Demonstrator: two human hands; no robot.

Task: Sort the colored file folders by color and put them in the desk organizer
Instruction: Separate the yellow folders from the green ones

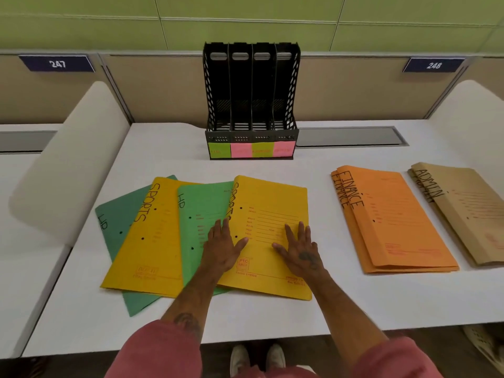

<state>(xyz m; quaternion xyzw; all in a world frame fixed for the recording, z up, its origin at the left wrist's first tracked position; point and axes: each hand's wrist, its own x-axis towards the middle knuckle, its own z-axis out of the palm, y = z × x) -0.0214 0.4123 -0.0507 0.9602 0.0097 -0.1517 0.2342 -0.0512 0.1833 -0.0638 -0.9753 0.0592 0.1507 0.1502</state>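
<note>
A fanned pile lies in front of me: a dark green HR folder (117,214), a yellow SPORTS folder (147,241), a lighter green HR folder (201,203), and on top a second yellow SPORTS folder (272,205). My left hand (222,245) rests flat across the seam between the lighter green folder and the top yellow one. My right hand (297,248) lies flat, fingers spread, on the top yellow folder. To the right sit orange FINANCE folders (395,219) and tan ADMIN folders (469,211). The black desk organizer (251,105) stands behind, its slots empty, with green and pink labels.
The white desk (272,315) is bounded by curved white dividers at left (68,159) and right (469,105). A grey cable hatch (351,136) lies behind the orange folders. Partition signs read 247 and 248. Shoes show below the desk's front edge.
</note>
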